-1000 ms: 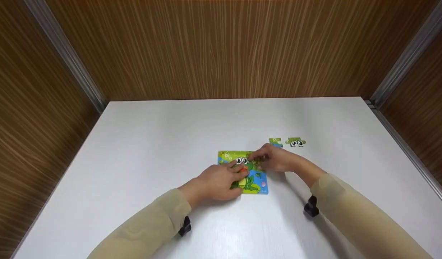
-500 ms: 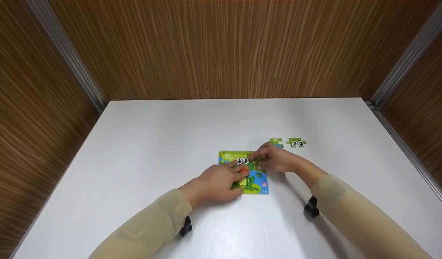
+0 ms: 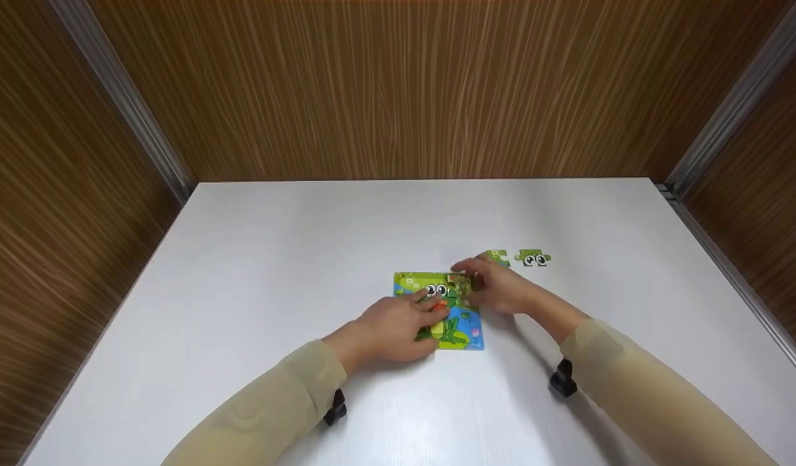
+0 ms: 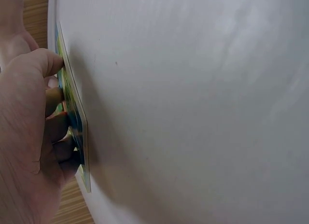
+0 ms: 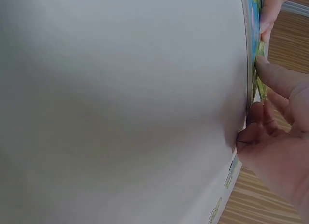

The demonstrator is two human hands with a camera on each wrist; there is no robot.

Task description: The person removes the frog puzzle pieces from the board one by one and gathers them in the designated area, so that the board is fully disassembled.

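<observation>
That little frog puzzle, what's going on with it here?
A person is working on the frog puzzle. The left hand rests on it; the right hand seems to pinch a puzzle piece at its far right corner. A green-and-blue piece and an eyes piece lie loose beyond, on the white table.

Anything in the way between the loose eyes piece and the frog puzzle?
Yes: in the head view, the right hand blocks the direct line from the eyes piece to the frog puzzle. The green-and-blue piece also lies beside the eyes piece, toward the puzzle.
</observation>
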